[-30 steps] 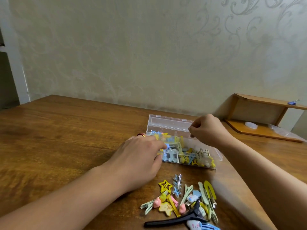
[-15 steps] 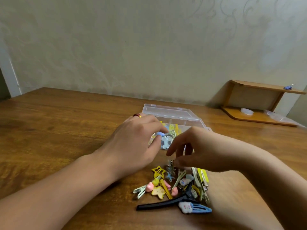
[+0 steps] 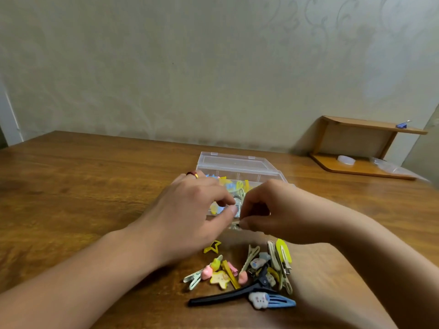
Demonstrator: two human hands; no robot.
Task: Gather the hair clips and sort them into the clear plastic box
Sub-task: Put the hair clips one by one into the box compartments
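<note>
While our left hand (image 3: pixel 190 217) curls against the clear plastic box (image 3: pixel 237 167) on the table (image 3: pixel 71 186), our right hand (image 3: pixel 268 210) pinches a small metal clip (image 3: pixel 235 226) above the loose hair clips (image 3: pixel 247 274).

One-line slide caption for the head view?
Right hand pinches a clip above the pile, before the box.

We note two bare forearms, no sleeves in view on either. The left hand (image 3: pixel 187 210) carries one ring (image 3: pixel 193 174): a gold band with a dark red top. The right hand (image 3: pixel 273 210) shows no ornament. Nails appear short and unpainted.
</note>
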